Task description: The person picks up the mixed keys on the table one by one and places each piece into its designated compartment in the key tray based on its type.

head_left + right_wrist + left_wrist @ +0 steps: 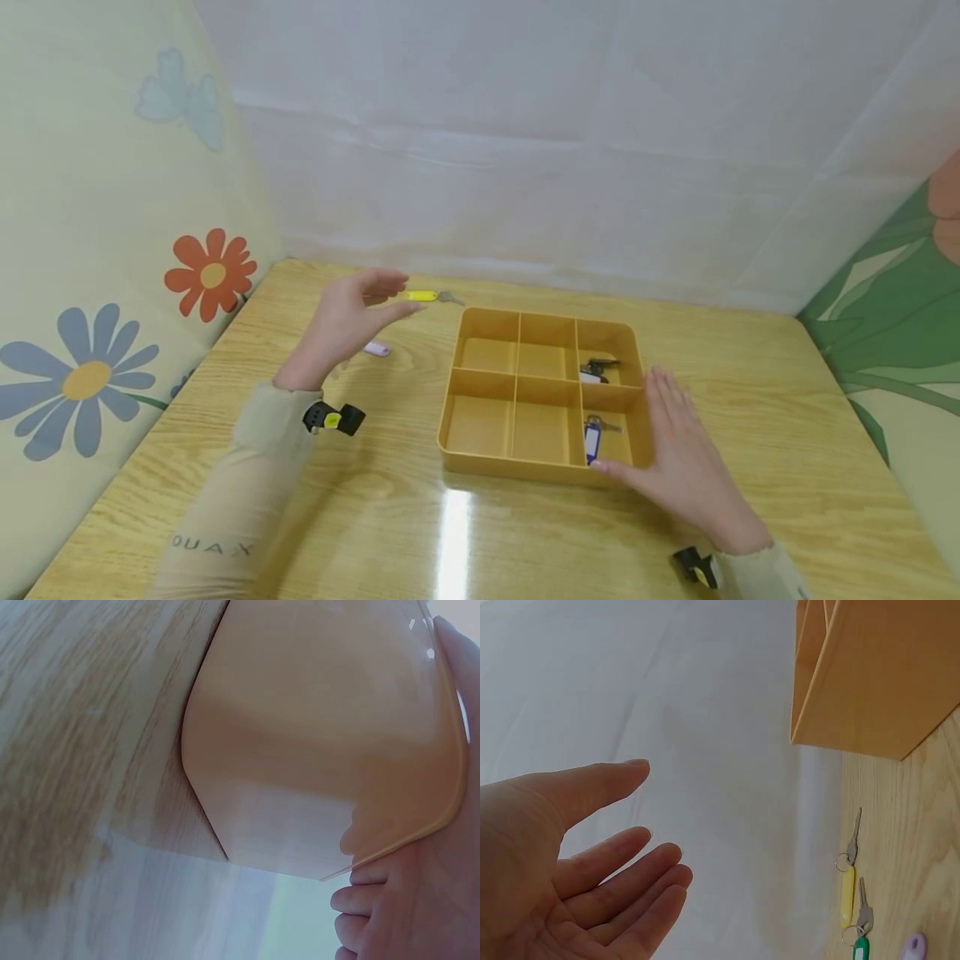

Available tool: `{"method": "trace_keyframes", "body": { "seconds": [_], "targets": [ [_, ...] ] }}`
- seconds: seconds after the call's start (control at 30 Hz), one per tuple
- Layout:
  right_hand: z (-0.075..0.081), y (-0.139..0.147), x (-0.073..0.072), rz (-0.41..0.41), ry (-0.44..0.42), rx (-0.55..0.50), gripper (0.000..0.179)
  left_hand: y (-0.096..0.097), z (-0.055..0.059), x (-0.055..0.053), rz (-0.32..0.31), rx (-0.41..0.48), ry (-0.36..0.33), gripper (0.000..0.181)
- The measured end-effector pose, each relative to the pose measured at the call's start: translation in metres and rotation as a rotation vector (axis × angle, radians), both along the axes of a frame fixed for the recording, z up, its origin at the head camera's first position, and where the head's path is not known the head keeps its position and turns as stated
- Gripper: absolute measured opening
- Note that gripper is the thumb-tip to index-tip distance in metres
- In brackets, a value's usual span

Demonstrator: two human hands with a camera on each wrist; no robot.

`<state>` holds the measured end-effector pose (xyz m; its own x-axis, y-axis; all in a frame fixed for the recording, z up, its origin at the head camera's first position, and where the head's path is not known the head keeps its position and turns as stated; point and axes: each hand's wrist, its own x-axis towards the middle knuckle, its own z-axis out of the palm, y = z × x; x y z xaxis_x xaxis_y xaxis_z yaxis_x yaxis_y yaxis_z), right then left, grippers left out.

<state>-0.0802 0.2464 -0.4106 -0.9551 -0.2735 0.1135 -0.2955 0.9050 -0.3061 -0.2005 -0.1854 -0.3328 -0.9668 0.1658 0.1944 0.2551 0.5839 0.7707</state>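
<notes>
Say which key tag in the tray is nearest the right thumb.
The blue tag, in the front right compartment; the dark tag lies in the compartment behind.

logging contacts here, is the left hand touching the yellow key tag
Apart. The left wrist view shows a clear gap between the left hand and the yellow key tag.
</notes>
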Motion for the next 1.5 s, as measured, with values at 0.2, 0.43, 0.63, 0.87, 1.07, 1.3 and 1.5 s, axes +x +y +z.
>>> {"method": "trace_keyframes", "body": {
  "seconds": [0.2, 0.43, 0.63, 0.87, 1.07, 1.3, 1.5],
  "targets": [
    [0.000, -0.001, 0.000, -0.006, -0.003, 0.000, 0.130, -0.010, -0.003, -0.008, 0.008, -0.059, -0.025, 0.054],
    [-0.001, 0.000, -0.001, -0.005, -0.003, 0.002, 0.129, -0.020, -0.009, -0.013, 0.002, -0.068, -0.055, 0.054],
    [0.000, -0.001, 0.000, -0.006, -0.005, 0.008, 0.130, -0.028, -0.018, -0.017, 0.003, -0.109, -0.076, 0.055],
    [0.001, -0.001, 0.001, -0.010, -0.023, 0.004, 0.129, -0.037, -0.032, -0.023, 0.003, -0.121, -0.097, 0.057],
    [0.001, -0.001, 0.000, -0.011, -0.026, 0.003, 0.129, -0.046, -0.045, -0.026, 0.005, -0.128, -0.130, 0.058],
    [0.001, 0.000, 0.000, -0.007, -0.022, 0.001, 0.129, -0.052, -0.055, -0.026, 0.020, -0.136, -0.171, 0.061],
    [0.001, 0.000, 0.000, -0.013, -0.032, 0.003, 0.129, -0.056, -0.066, -0.027, 0.017, -0.142, -0.187, 0.061]
  ]
}}
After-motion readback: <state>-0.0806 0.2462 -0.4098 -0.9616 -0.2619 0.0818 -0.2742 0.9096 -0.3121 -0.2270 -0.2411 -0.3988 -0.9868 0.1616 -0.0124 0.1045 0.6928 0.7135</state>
